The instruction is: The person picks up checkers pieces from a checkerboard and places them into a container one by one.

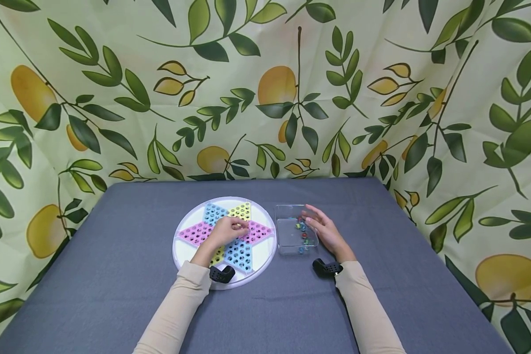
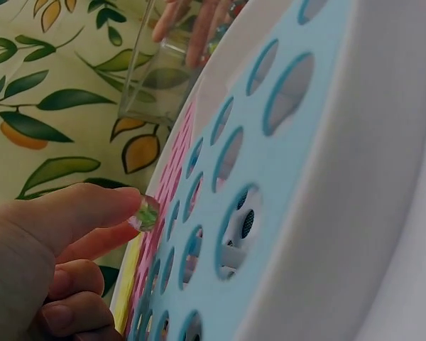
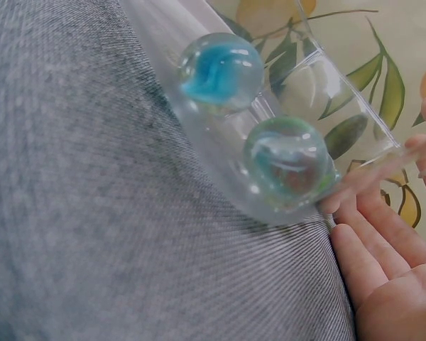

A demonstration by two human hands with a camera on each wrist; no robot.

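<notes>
Thumb and index finger of my left hand (image 1: 226, 231) pinch a clear marble with green inside (image 2: 148, 213), close over the board in the left wrist view. Under that hand lies a round white Chinese checkers board (image 1: 265, 253), with blue, pink and yellow star points full of holes. My right hand (image 1: 329, 237) is at the right side of a clear plastic box (image 1: 285, 233), its fingers fairly straight along the wall. Several glass marbles (image 1: 304, 236) lie in the box. A blue-swirled marble (image 3: 222, 73) shows closely in the right wrist view.
A grey cloth covers the table (image 1: 115, 236). Behind and beside it hangs a curtain (image 1: 230, 113) printed with leaves and yellow fruit. Black camera straps sit at both wrists, and the box stands just right of the board.
</notes>
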